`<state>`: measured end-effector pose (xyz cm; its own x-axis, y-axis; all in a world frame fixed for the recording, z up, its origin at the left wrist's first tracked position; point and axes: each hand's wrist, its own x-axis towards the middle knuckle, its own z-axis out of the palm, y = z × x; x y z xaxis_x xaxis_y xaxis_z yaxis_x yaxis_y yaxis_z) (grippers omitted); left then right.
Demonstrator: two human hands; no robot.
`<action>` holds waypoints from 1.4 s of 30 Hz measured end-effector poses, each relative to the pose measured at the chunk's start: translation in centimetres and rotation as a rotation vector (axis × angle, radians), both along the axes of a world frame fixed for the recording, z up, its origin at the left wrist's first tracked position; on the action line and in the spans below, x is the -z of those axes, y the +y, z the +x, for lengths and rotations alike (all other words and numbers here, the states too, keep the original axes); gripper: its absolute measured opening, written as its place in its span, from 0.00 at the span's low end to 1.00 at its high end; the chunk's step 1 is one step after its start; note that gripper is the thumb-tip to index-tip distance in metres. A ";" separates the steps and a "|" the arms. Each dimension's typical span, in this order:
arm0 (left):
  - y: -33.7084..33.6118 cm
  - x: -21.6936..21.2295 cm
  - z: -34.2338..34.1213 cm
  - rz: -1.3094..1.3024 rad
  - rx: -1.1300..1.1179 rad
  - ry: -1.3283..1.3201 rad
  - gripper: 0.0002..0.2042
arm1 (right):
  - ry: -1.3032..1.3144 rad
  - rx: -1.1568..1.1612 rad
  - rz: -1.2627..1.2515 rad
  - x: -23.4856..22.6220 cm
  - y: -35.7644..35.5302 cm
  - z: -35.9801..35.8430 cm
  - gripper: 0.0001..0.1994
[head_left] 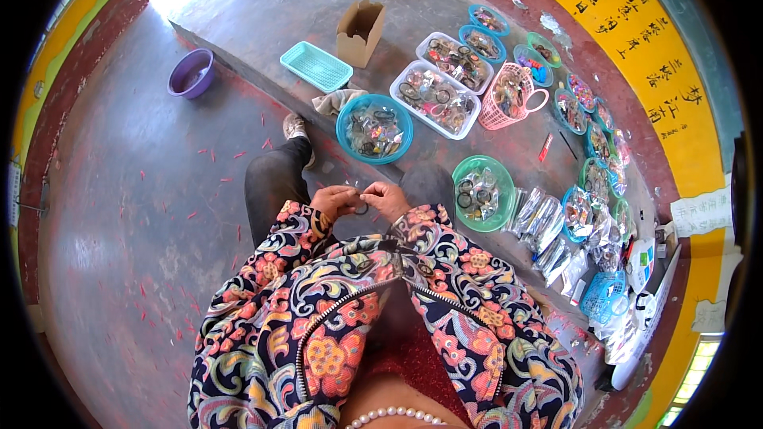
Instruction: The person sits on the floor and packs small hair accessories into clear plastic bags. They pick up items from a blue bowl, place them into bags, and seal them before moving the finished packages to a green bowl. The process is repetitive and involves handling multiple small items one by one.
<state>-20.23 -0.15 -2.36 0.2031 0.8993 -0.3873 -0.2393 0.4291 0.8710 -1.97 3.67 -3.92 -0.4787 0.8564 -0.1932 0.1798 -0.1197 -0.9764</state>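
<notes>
My left hand (pixel 336 201) and my right hand (pixel 386 200) meet in front of my lap, fingertips almost touching. Both are closed in a pinch. A small dark ring (pixel 362 209), like a hair tie, shows between them, and a tiny clear bit sticks up at the fingertips. Closest ahead is a round blue basket (pixel 343 137) of small clear-bagged pieces, some with dark rings. To the right of my right hand stands a green basin (pixel 504 210) with similar bagged pieces. My fingers partly hide what they hold.
On the raised ledge are white tubs (pixel 459 132) of small goods, a pink basket (pixel 494 119), a turquoise tray (pixel 316 86) and a cardboard box (pixel 359 54). Bundled clear packets (pixel 537 218) and more baskets line the right. A purple basin (pixel 191 94) sits on the floor, left.
</notes>
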 end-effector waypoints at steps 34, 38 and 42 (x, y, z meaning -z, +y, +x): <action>0.8 2.2 -0.2 -0.072 -0.352 -0.544 0.14 | -0.020 0.072 -0.098 -2.5 -0.1 -0.1 0.11; 0.8 0.2 -0.2 -0.169 -0.296 -0.539 0.12 | 0.080 0.145 -0.189 -1.9 -0.2 0.1 0.09; 1.1 0.9 -0.2 -0.187 -0.205 -0.529 0.16 | 0.158 0.266 -0.198 -3.0 -0.1 1.1 0.08</action>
<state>-20.47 0.99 -3.23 0.2412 0.8667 -0.4365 -0.7138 0.4632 0.5253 -0.91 3.59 -0.96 -0.2818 0.9085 -0.3087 -0.0343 -0.3311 -0.9430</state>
